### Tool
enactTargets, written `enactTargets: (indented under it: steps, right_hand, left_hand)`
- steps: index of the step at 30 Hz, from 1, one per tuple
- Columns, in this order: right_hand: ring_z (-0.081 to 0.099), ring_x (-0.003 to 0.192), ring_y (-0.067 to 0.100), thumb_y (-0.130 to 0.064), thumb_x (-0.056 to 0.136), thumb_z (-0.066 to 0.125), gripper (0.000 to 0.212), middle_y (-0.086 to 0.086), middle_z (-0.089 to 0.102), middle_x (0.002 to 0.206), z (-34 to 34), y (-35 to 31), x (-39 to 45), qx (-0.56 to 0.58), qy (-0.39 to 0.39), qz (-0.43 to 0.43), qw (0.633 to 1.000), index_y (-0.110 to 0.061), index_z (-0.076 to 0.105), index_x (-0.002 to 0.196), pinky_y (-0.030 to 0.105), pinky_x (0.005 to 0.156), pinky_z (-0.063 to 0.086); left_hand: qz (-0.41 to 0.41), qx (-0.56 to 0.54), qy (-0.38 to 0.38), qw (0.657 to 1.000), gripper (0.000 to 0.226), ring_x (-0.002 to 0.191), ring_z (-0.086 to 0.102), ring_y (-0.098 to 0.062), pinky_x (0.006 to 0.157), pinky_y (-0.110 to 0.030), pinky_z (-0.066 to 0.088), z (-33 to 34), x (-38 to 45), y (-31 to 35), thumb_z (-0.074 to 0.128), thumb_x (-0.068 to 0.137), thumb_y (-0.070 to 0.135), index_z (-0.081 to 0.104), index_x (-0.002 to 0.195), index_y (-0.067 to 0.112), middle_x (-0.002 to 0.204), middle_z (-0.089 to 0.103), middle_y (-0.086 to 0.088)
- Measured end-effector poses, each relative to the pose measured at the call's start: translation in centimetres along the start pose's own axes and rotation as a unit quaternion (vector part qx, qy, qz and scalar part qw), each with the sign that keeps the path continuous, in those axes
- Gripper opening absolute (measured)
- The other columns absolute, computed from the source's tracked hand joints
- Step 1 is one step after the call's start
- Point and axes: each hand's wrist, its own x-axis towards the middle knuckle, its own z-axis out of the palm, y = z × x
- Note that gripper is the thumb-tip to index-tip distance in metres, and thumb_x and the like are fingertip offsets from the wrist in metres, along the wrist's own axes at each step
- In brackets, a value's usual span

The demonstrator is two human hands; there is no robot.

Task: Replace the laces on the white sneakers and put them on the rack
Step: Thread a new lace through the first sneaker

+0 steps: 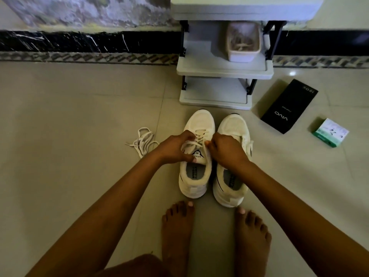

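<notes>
Two white sneakers stand side by side on the floor, toes toward the rack. The left sneaker has a white lace crossing its eyelets. My left hand grips the lace at the sneaker's left side, thumb on the tongue. My right hand pinches the lace near the tongue's right side and covers the middle of the right sneaker. A loose white lace lies in a heap on the floor to the left.
A grey shoe rack with black posts stands against the wall just beyond the sneakers; a pale bin sits on its middle shelf. A black box and a small green-white box lie at right. My bare feet are behind the heels.
</notes>
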Motion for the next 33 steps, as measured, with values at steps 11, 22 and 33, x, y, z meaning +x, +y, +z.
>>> enactTargets:
  steps: [11, 22, 33]
  right_hand:
    - [0.062, 0.065, 0.008, -0.032, 0.1, 0.037, 0.035, -0.007, 0.065, 0.069, -8.7, -1.7, -0.6, 0.595, -0.058, 0.006, 0.801, -0.014, 0.049, 0.072, 0.022, 0.066, 0.054]
    - [0.056, 0.095, 0.026, -0.025, 0.097, 0.048, 0.027, 0.012, 0.058, 0.104, -2.3, -0.6, -0.4, -0.021, -0.047, -0.031, 0.998, -0.004, 0.063, 0.103, 0.034, 0.083, 0.046]
    - [0.044, 0.052, 0.009, -0.033, 0.098, 0.044, 0.021, -0.004, 0.05, 0.064, -8.8, -2.7, -0.9, 0.542, -0.02, 0.054, 0.839, -0.014, 0.048, 0.089, 0.025, 0.053, 0.042]
  left_hand:
    - [-0.04, 0.111, -0.002, 0.993, 0.087, 0.128, 0.044, -0.019, 0.098, -0.039, 0.043, -0.1, 0.7, 0.6, 0.077, 0.065, 0.054, 0.037, 0.141, 0.035, 0.142, 0.047, 0.008]
    - [-0.05, 0.119, -0.001, 0.992, 0.088, 0.126, 0.046, -0.02, 0.097, -0.037, 0.044, -0.2, 0.7, 0.9, 0.079, 0.063, 0.054, 0.04, 0.139, 0.034, 0.14, 0.048, 0.006]
    - [-0.055, 0.13, -0.004, 0.99, 0.09, 0.13, 0.042, -0.021, 0.102, -0.041, 0.041, -0.1, 0.5, 0.9, 0.078, 0.062, 0.057, 0.04, 0.14, 0.033, 0.144, 0.044, 0.003]
